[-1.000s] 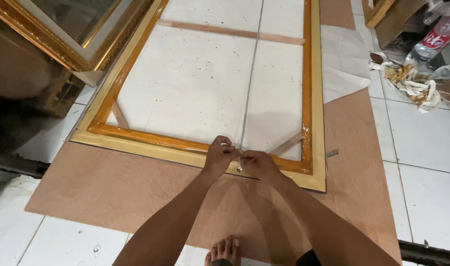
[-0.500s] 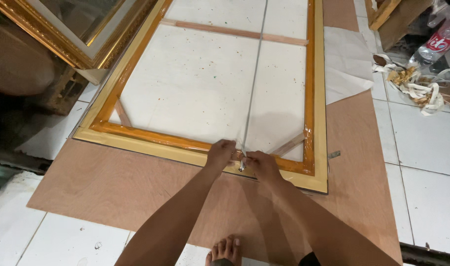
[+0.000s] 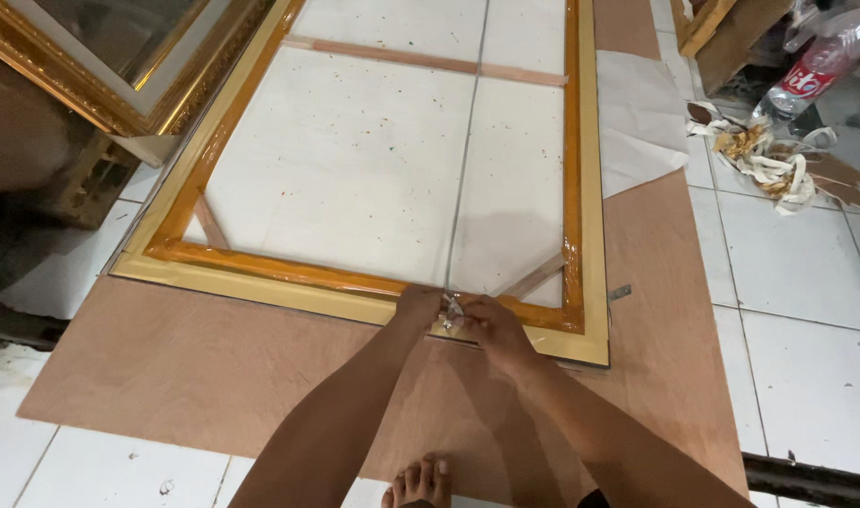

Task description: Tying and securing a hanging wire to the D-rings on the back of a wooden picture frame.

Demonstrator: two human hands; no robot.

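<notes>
Little changed from a moment before. Left hand (image 3: pixel 418 308) and right hand (image 3: pixel 491 326) pinched together on a small shiny piece (image 3: pixel 452 311) at the near rail of the golden frame (image 3: pixel 261 282), flat on plywood sheet (image 3: pixel 167 376).

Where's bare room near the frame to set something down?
Bare brown board lies left of the left hand, below the gold frame. A narrower strip runs right of the frame. It is crowded at both hands, right hand, and by the scraps and bottle.
</notes>
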